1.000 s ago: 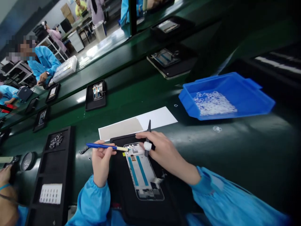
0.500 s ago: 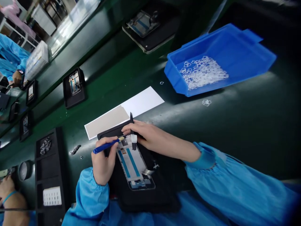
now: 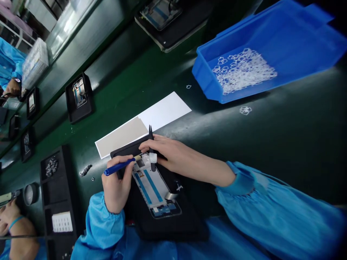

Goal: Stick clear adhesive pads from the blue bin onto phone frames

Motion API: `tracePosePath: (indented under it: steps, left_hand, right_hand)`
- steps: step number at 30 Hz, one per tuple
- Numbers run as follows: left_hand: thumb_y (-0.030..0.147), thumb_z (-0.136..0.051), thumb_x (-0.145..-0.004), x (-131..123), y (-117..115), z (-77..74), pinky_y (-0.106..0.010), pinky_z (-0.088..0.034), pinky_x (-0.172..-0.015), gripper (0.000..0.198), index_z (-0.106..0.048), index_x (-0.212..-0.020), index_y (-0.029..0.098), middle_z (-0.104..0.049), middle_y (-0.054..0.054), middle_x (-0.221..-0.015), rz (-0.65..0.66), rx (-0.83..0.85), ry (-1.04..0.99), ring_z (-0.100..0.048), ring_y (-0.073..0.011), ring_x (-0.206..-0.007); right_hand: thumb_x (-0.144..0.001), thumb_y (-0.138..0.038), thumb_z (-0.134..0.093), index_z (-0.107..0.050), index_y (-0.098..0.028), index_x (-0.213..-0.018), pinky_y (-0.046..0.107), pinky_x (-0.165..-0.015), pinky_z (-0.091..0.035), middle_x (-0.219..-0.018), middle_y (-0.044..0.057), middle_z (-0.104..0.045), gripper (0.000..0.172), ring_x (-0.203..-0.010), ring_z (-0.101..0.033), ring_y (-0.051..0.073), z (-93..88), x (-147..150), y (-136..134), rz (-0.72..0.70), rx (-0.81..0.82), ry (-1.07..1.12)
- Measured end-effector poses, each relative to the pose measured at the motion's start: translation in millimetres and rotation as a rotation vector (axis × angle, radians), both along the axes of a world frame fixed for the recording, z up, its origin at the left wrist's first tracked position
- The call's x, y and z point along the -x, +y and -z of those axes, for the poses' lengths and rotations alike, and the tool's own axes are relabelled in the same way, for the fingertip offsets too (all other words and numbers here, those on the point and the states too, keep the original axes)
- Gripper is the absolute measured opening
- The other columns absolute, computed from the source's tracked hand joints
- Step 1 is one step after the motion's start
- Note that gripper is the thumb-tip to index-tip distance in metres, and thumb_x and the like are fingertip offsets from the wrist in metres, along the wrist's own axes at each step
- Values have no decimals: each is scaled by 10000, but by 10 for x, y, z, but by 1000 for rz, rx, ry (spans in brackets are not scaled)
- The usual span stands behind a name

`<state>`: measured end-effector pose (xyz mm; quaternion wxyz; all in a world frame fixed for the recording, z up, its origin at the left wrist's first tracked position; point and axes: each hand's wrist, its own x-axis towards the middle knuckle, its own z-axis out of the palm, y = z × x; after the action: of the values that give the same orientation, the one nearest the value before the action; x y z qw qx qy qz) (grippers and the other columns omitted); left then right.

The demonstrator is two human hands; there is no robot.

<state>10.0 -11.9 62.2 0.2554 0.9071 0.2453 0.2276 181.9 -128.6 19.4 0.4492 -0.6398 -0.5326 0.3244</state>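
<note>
The blue bin (image 3: 295, 54) sits higher in view over the green surface (image 3: 121, 83) than a second ago, and the pen (image 3: 118, 168) in the left hand (image 3: 116, 187) slants more, fingers nearer its pale tip. The black tray (image 3: 187, 222) bears the phone frame (image 3: 151, 186), its long axis running slantwise down the view from the far end, where the right hand (image 3: 173, 153) works too. Most of the frame lies below either grip in view, neither clearly nearer. The left pinches the pen, tip contact unclear; the right holds tweezers (image 3: 151, 139), points aimed away.
</note>
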Motion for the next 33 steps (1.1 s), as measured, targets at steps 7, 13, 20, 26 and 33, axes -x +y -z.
tracePosePath:
  steps: [7, 13, 20, 26, 33]
  left_hand:
    - [191, -660, -889, -7, -11, 20, -292, -588, -759, 136, -599, -1010, 200, -721, -36, -945, -4, -8, 1, -715, -178, -898]
    - [194, -659, -892, -9, -16, 10, -292, -592, -761, 127, -606, -1008, 196, -718, -36, -936, 8, -47, -2, -719, -178, -888]
    - [167, -646, -899, -33, -24, -32, -261, -592, -766, 138, -593, -1022, 199, -721, -21, -931, 62, -114, 7, -722, -154, -869]
    - [173, -646, -900, -26, -15, -43, -279, -601, -761, 137, -599, -1025, 199, -720, -29, -934, 61, -113, 20, -723, -167, -874]
    - [183, -636, -906, -47, -32, -60, -285, -608, -733, 109, -590, -1003, 200, -724, -27, -906, 76, -125, 9, -729, -171, -838]
  right_hand:
    - [-823, 16, -462, -564, -219, -1140, 398, -909, -514, -1121, 71, -648, 407, -1135, -580, 244, 18, 5, -3, 3, -15, -49]
    - [-854, -13, -472, -562, -239, -1136, 409, -926, -510, -1123, 59, -656, 373, -1165, -572, 253, 56, 7, 0, 7, -25, -66]
    - [-853, -4, -485, -560, -224, -1145, 420, -938, -504, -1138, 67, -649, 373, -1162, -568, 255, 44, 10, -14, -5, -14, -77]
    - [-845, -1, -484, -563, -236, -1137, 421, -915, -514, -1112, 61, -657, 383, -1141, -580, 257, 46, 8, -9, 2, -20, -74]
    - [-843, -6, -488, -570, -238, -1136, 406, -911, -517, -1119, 57, -664, 384, -1137, -585, 248, 72, 9, -9, 12, -46, -66]
